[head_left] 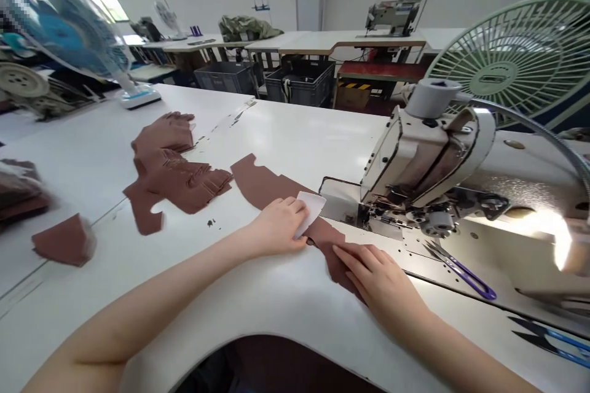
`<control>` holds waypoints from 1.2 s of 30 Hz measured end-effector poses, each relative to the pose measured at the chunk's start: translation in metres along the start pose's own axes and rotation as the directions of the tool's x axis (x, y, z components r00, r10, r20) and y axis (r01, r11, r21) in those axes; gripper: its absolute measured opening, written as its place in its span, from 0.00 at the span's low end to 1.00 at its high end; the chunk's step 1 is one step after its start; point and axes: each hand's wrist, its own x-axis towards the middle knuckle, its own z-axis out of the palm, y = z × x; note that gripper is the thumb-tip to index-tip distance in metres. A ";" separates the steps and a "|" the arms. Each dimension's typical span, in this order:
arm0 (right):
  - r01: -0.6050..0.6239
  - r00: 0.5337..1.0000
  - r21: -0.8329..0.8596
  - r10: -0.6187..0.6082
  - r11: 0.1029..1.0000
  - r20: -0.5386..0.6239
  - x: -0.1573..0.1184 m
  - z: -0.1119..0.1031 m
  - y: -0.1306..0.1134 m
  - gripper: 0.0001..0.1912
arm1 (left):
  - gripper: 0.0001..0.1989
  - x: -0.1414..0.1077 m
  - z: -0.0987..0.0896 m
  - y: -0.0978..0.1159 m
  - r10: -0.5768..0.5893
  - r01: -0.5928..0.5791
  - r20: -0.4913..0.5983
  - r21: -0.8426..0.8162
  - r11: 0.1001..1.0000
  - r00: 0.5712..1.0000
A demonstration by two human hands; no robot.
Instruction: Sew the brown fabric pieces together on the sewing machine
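Smoothing brown fabric (pixel 271 187) on the surface (pixel 258 301) beside the sewing machine (pixel 428 159), the open right hand (pixel 378 279) presses flat, while the left hand (pixel 279 227) curls over a white card (pixel 311 212), its grip unclear.

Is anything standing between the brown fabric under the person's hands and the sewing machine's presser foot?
Only the white card does: it lies on the brown fabric beside the left hand, on the side toward the presser foot. Past it, only the machine's metal bed shows. The right hand is on the fabric, away from that path.
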 end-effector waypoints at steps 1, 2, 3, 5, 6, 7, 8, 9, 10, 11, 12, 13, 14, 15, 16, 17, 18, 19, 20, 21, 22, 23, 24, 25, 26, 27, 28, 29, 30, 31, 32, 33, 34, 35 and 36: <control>0.008 1.000 0.024 -0.008 1.000 0.009 -0.002 -0.002 0.006 0.20 | 0.17 0.007 -0.002 0.002 0.003 -0.004 0.042 0.025 1.000 0.999; 0.021 1.000 0.051 -0.022 0.998 0.010 -0.004 -0.005 0.010 0.19 | 0.16 0.014 -0.004 0.002 0.001 -0.004 0.070 0.044 0.999 0.998; 0.035 0.999 0.076 -0.036 0.996 0.009 -0.005 -0.006 0.013 0.18 | 0.15 0.022 -0.005 0.002 0.000 -0.004 0.078 0.051 0.999 0.997; 0.040 0.999 0.117 -0.042 0.992 0.017 -0.006 -0.009 0.017 0.17 | 0.17 0.035 -0.008 -0.004 0.022 -0.022 0.052 -0.007 1.000 0.998; 0.032 0.999 0.133 -0.035 0.991 0.023 -0.006 -0.010 0.018 0.17 | 0.18 0.041 -0.010 -0.009 0.041 -0.038 0.034 -0.071 0.997 0.999; 0.020 0.999 0.144 -0.025 0.989 0.033 -0.005 -0.011 0.019 0.17 | 0.19 0.046 -0.013 -0.015 0.056 -0.053 0.015 -0.146 0.988 0.998; 0.006 0.999 0.151 -0.013 0.989 0.042 -0.005 -0.012 0.020 0.17 | 0.21 0.050 -0.018 -0.021 0.060 -0.060 -0.007 -0.218 0.974 0.998; -0.005 0.999 0.151 -0.003 0.989 0.049 -0.005 -0.012 0.021 0.17 | 0.22 0.053 -0.022 -0.026 0.044 -0.052 -0.037 -0.276 0.960 0.998; -0.012 0.999 0.146 0.004 0.989 0.051 -0.004 -0.012 0.021 0.18 | 0.23 0.055 -0.027 -0.029 0.002 -0.027 -0.080 -0.314 0.949 0.997; -0.015 0.999 0.141 0.008 0.990 0.053 -0.004 -0.012 0.022 0.18 | 0.24 0.056 -0.031 -0.030 -0.066 0.015 -0.142 -0.332 0.943 0.988; -0.016 0.999 0.137 0.009 0.990 0.050 -0.004 -0.012 0.023 0.18 | 0.24 0.056 -0.033 -0.028 -0.134 0.056 -0.215 -0.333 0.941 0.967; -0.015 0.999 0.132 0.009 0.991 0.046 -0.004 -0.012 0.024 0.19 | 0.22 0.055 -0.033 -0.023 -0.179 0.082 -0.287 -0.319 0.944 0.941; -0.013 0.999 0.128 0.009 0.992 0.033 -0.004 -0.011 0.024 0.19 | 0.20 0.053 -0.031 -0.016 -0.183 0.082 -0.340 -0.292 0.953 0.922; -0.016 1.000 0.123 0.014 0.992 0.018 -0.004 -0.011 0.025 0.18 | 0.17 0.050 -0.025 -0.006 -0.147 0.051 -0.370 -0.258 0.965 0.917; -0.019 1.000 0.120 0.019 0.993 0.001 -0.004 -0.011 0.026 0.18 | 0.14 0.047 -0.018 0.004 -0.083 -0.004 -0.376 -0.225 0.974 0.923; -0.023 1.000 0.120 0.025 0.992 -0.013 -0.004 -0.012 0.027 0.17 | 0.11 0.044 -0.008 0.014 -0.005 -0.073 -0.365 -0.199 0.977 0.931; -0.026 0.999 0.124 0.030 0.992 -0.027 -0.004 -0.012 0.027 0.17 | 0.09 0.041 0.002 0.023 0.068 -0.140 -0.346 -0.186 0.973 0.936; -0.026 0.999 0.130 0.031 0.991 -0.040 -0.004 -0.013 0.028 0.16 | 0.07 0.039 0.012 0.031 0.120 -0.190 -0.333 -0.187 0.964 0.935; -0.024 0.998 0.136 0.032 0.990 -0.056 -0.005 -0.013 0.028 0.16 | 0.06 0.037 0.022 0.037 0.153 -0.226 -0.327 -0.200 0.953 0.933; -0.019 0.997 0.139 0.029 0.990 -0.070 -0.006 -0.013 0.028 0.16 | 0.06 0.036 0.029 0.040 0.165 -0.247 -0.328 -0.225 0.942 0.930; -0.011 0.996 0.138 0.023 0.990 -0.091 -0.006 -0.013 0.027 0.16 | 0.06 0.036 0.035 0.042 0.166 -0.259 -0.333 -0.257 0.931 0.928; -0.006 0.993 0.134 0.021 0.991 -0.113 -0.007 -0.012 0.027 0.16 | 0.06 0.036 0.039 0.043 0.164 -0.269 -0.344 -0.285 0.920 0.925; 0.001 0.991 0.127 0.016 0.992 -0.133 -0.007 -0.011 0.026 0.16 | 0.07 0.037 0.041 0.043 0.163 -0.281 -0.363 -0.302 0.911 0.917; 0.006 0.989 0.121 0.012 0.993 -0.149 -0.008 -0.010 0.026 0.16 | 0.08 0.037 0.041 0.042 0.170 -0.301 -0.389 -0.304 0.904 0.905; 0.009 0.987 0.116 0.010 0.993 -0.162 -0.008 -0.008 0.025 0.16 | 0.10 0.037 0.041 0.042 0.186 -0.325 -0.415 -0.294 0.899 0.890; 0.010 0.985 0.114 0.010 0.993 -0.172 -0.008 -0.007 0.025 0.16 | 0.11 0.037 0.041 0.042 0.208 -0.351 -0.442 -0.273 0.896 0.873; 0.007 0.984 0.114 0.013 0.993 -0.176 -0.009 -0.006 0.025 0.16 | 0.12 0.037 0.040 0.042 0.229 -0.373 -0.464 -0.246 0.895 0.856; 0.006 0.984 0.115 0.015 0.993 -0.178 -0.009 -0.006 0.025 0.15 | 0.13 0.037 0.039 0.043 0.244 -0.386 -0.480 -0.225 0.895 0.843; 0.004 0.984 0.116 0.017 0.993 -0.177 -0.009 -0.006 0.025 0.15 | 0.13 0.037 0.039 0.043 0.253 -0.394 -0.490 -0.209 0.895 0.834; 0.001 0.984 0.117 0.020 0.993 -0.177 -0.009 -0.006 0.025 0.15 | 0.13 0.037 0.039 0.044 0.260 -0.400 -0.498 -0.197 0.895 0.827; 0.000 0.984 0.118 0.021 0.993 -0.175 -0.009 -0.006 0.025 0.15 | 0.13 0.036 0.039 0.045 0.265 -0.403 -0.504 -0.186 0.896 0.822; -0.001 0.985 0.118 0.021 0.993 -0.174 -0.009 -0.007 0.025 0.15 | 0.13 0.036 0.039 0.046 0.270 -0.407 -0.512 -0.175 0.897 0.815; -0.001 0.985 0.116 0.021 0.993 -0.173 -0.008 -0.007 0.025 0.15 | 0.13 0.036 0.039 0.046 0.274 -0.410 -0.520 -0.165 0.897 0.809; -0.001 0.985 0.113 0.020 0.994 -0.173 -0.008 -0.007 0.025 0.15 | 0.13 0.036 0.039 0.046 0.277 -0.413 -0.529 -0.155 0.898 0.802; 0.001 0.984 0.109 0.018 0.994 -0.175 -0.008 -0.008 0.025 0.15 | 0.14 0.036 0.039 0.046 0.281 -0.414 -0.536 -0.144 0.899 0.796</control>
